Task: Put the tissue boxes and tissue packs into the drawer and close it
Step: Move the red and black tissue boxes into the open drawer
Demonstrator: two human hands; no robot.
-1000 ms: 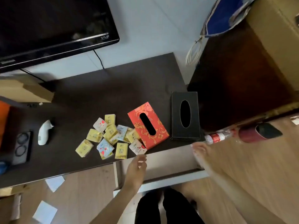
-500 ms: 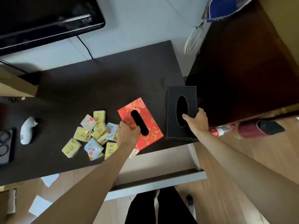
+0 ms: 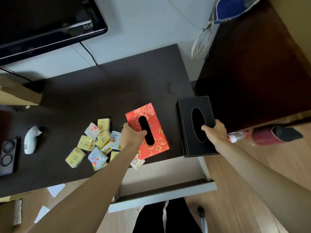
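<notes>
A red tissue box (image 3: 157,132) with gold flowers lies on the dark table (image 3: 101,91), and my left hand (image 3: 132,137) grips its left side with the thumb in the slot. To its right stands a black tissue box (image 3: 188,132); my right hand (image 3: 214,132) grips its right edge, thumb in the oval opening. Several yellow and white tissue packs (image 3: 94,143) lie heaped left of the red box, one white pack (image 3: 137,162) partly under it. Below the table's front edge the drawer (image 3: 161,174) stands pulled out, its pale inside showing.
A black TV (image 3: 42,22) stands at the back left. A white device (image 3: 31,139) and a black holder (image 3: 7,155) lie at the table's left. A dark cabinet (image 3: 252,73) stands right. A plastic bottle (image 3: 237,136) and a red object (image 3: 272,135) lie on the floor.
Both hands rose from the drawer front to the table. Half a second ago they reached the two boxes; now their grips have closed tighter, thumbs in the slots.
</notes>
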